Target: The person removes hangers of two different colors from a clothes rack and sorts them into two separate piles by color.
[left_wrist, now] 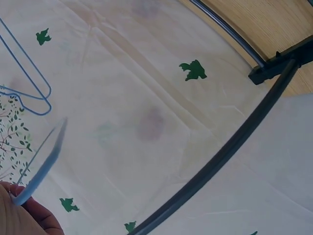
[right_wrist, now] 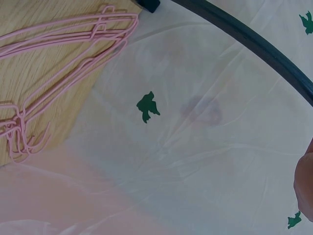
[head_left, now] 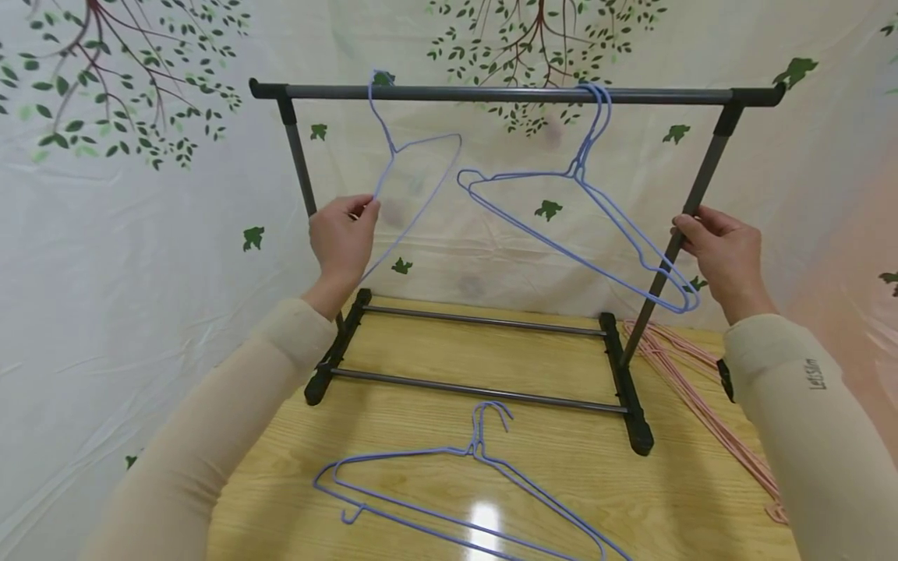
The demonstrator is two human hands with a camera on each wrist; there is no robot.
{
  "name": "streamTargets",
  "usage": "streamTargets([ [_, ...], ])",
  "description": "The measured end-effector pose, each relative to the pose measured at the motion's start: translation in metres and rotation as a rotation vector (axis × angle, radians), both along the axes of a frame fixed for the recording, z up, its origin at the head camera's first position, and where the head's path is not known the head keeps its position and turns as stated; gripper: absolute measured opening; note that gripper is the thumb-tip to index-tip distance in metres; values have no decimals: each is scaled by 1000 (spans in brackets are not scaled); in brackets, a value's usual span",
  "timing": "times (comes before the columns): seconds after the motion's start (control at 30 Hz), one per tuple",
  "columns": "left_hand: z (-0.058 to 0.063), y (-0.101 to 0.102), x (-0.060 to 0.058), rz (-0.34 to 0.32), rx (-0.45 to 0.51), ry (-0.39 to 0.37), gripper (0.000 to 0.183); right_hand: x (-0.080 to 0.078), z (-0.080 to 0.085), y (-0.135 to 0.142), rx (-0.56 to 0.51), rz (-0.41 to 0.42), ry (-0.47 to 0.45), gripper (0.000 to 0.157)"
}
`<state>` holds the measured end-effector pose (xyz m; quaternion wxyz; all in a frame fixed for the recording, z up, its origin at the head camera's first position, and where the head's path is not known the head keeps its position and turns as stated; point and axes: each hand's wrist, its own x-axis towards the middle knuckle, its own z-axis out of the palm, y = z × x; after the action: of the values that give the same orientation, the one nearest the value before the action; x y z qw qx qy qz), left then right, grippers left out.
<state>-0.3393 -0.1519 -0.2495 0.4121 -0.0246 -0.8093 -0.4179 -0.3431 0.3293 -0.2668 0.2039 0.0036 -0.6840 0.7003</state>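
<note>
My left hand [head_left: 345,238] pinches one shoulder of a blue wire hanger [head_left: 395,149] between thumb and fingers. That hanger's hook is at the top rail [head_left: 491,94] of a black garment rack, toward its left end. In the left wrist view the held hanger's blue corner [left_wrist: 43,171] sticks up from the fingers. With thumb and fingers, my right hand [head_left: 726,257] grips the rack's right upright [head_left: 707,173]. Two more blue hangers [head_left: 577,167] hang close together on the rail's right half, their lower right corners overlapping the upright in the head view.
A few blue hangers [head_left: 475,448] lie on the wooden table [head_left: 281,483] in front of the rack's base bar [head_left: 477,391]. Several pink hangers [right_wrist: 78,41] are bunched on the table right of the rack. A leaf-patterned cloth [head_left: 231,234] hangs behind.
</note>
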Motion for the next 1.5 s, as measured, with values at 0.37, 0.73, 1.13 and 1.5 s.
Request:
streamTargets([
  [0.37, -4, -28, 5, 6, 39, 36, 19, 0, -1, -2, -25, 19, 8, 68],
  [0.73, 0, -45, 10, -16, 100, 50, 19, 1, -1, -1, -26, 5, 2, 67],
  [1.13, -24, -78, 33, -28, 70, -2, 23, 0, 0, -1, -1, -11, -8, 67],
  [1.5, -52, -87, 50, -126, 12, -192, 28, -5, -1, 1, 2, -13, -12, 65],
])
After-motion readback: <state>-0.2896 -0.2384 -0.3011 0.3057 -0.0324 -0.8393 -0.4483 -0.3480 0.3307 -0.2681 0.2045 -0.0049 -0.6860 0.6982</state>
